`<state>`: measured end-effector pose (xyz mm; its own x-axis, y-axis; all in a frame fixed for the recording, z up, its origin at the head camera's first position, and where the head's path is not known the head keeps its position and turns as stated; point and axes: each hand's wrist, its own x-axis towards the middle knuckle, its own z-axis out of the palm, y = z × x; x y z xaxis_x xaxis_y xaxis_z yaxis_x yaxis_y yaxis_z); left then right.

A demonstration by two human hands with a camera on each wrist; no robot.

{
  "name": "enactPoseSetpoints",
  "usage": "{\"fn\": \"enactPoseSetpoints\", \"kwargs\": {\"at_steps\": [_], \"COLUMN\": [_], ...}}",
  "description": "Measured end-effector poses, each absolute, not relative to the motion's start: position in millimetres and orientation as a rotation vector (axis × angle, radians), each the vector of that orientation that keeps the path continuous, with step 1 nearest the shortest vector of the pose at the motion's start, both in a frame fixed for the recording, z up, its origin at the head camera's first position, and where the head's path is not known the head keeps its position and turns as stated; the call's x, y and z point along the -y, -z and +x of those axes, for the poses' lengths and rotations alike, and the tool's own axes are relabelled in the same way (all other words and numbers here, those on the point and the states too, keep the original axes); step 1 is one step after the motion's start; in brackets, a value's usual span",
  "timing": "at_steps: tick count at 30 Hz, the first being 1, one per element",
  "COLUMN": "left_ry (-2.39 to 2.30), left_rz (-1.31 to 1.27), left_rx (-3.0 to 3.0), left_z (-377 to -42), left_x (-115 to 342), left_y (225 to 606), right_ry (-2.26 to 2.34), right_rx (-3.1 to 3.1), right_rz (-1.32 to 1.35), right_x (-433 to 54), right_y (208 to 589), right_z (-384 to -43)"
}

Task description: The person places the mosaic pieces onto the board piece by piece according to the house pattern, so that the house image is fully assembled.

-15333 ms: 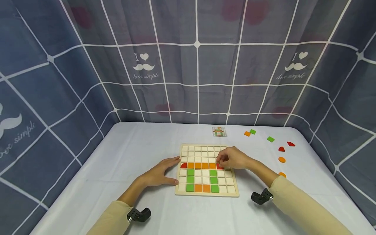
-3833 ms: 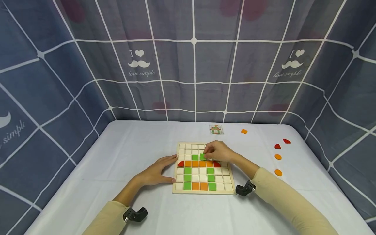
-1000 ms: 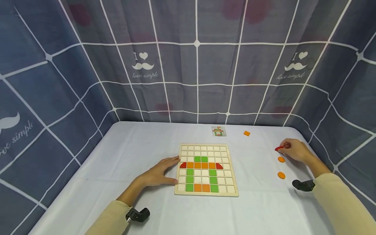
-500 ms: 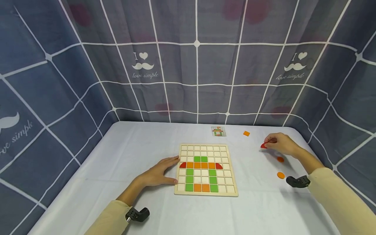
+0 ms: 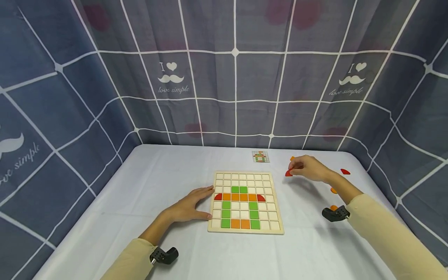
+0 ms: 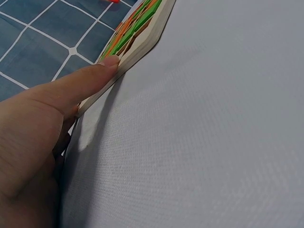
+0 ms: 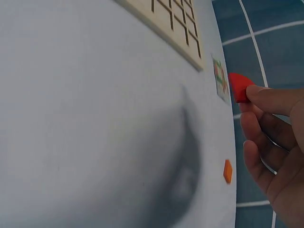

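Observation:
A square wooden grid board lies on the white table, with green, orange and red tiles set in some of its cells. My left hand rests against the board's left edge, fingers extended; in the left wrist view the thumb touches the rim. Between thumb and fingertips my right hand pinches a red quarter-circle tile, held above the table to the right of the board. Behind that hand an orange square tile lies on the cloth, mostly hidden in the head view.
A small pattern card lies beyond the board. At the right are another red quarter-circle tile and two orange round tiles, one behind the right forearm, the other partly behind the wrist camera. A grid-patterned curtain encloses the table.
My right hand has lifted a red quarter-circle tile from the right side and carried it left toward the board. Earlier, two green tiles were added above the orange row. The left hand stays put.

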<state>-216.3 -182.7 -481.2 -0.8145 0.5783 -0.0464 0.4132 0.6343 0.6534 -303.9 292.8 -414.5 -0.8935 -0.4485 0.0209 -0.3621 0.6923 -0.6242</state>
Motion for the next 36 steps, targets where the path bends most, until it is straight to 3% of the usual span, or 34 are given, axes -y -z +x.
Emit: {"fn": "enactPoseSetpoints", "kwargs": {"at_steps": [36], "left_ry": [-0.981], "left_rz": [0.827], "left_rx": [-2.572], "left_z": [-220.4], "left_x": [183.1], "left_y": [483.1], "right_ry": [1.128], "right_rx": [-2.378], "right_rz": [-1.109], "right_x": [-105.2], "right_y": [446.3], "right_z": [-320.2]}}
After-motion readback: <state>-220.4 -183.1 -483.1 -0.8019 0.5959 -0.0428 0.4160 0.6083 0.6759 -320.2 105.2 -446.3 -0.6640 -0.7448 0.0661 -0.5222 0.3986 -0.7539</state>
